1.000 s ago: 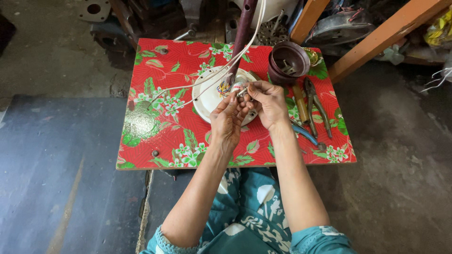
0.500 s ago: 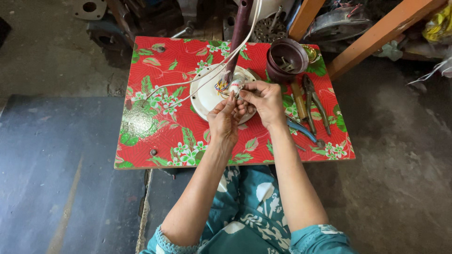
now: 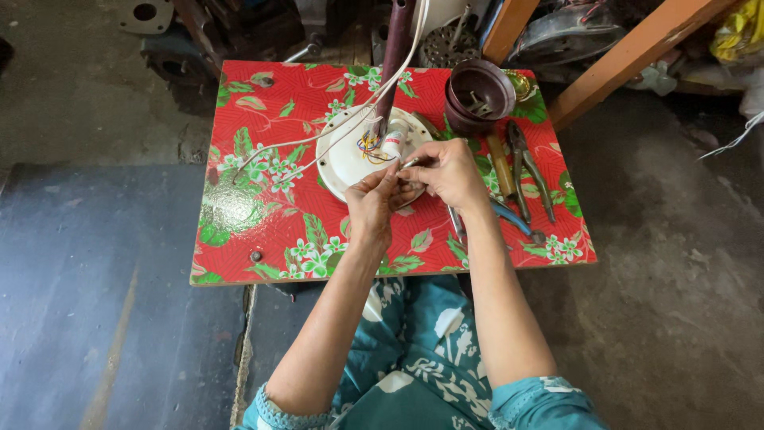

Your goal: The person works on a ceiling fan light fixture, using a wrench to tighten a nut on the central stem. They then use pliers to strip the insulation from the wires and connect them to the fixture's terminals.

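on a low red floral table (image 3: 263, 207) over rough concrete, left hand (image 3: 372, 203) and right hand (image 3: 446, 171) pinch thin wires (image 3: 370, 147) over the white fan motor (image 3: 346, 159), seemingly mid-splice; joining them calls for steady fingertips.

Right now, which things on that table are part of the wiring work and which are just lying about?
In hand:
left hand and right hand, pinching a wire end
white round motor housing with coloured wires
white cable

Lying about:
pliers
dark red cup of small parts
wooden-handled tool
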